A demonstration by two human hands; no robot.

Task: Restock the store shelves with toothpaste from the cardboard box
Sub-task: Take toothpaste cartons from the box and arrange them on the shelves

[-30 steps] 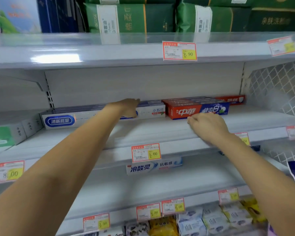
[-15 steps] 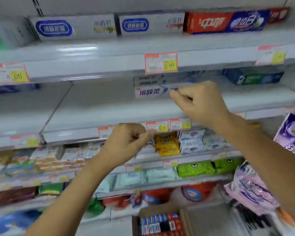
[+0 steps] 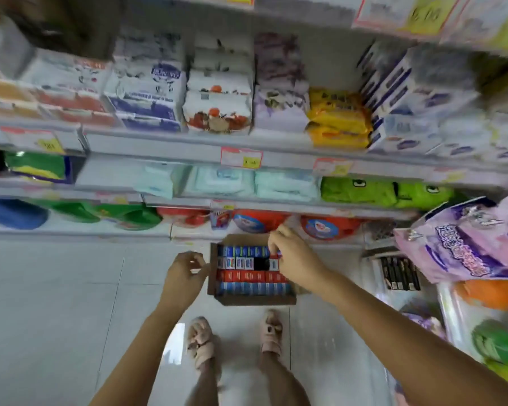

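An open cardboard box (image 3: 255,300) stands on the floor in front of my feet, packed with upright toothpaste cartons (image 3: 247,276) in rows of blue, white and red; one slot in the white row is a dark gap. My left hand (image 3: 185,273) hovers by the box's left edge with its fingers loosely curled, holding nothing. Over the box's far right corner is my right hand (image 3: 294,256), fingers bent downward above the cartons. It looks higher than the cartons and nothing shows in it.
Lower shelves (image 3: 188,142) above the box carry tissue packs, wet wipes and bagged goods. A purple bag (image 3: 467,247) and other packs jut out at the right. My sandalled feet (image 3: 232,338) stand on pale floor tiles (image 3: 56,303) just behind the box.
My view has swung down from the toothpaste shelves to the floor box. Both hands have dropped from shelf height toward the box, left beside it, right over it.
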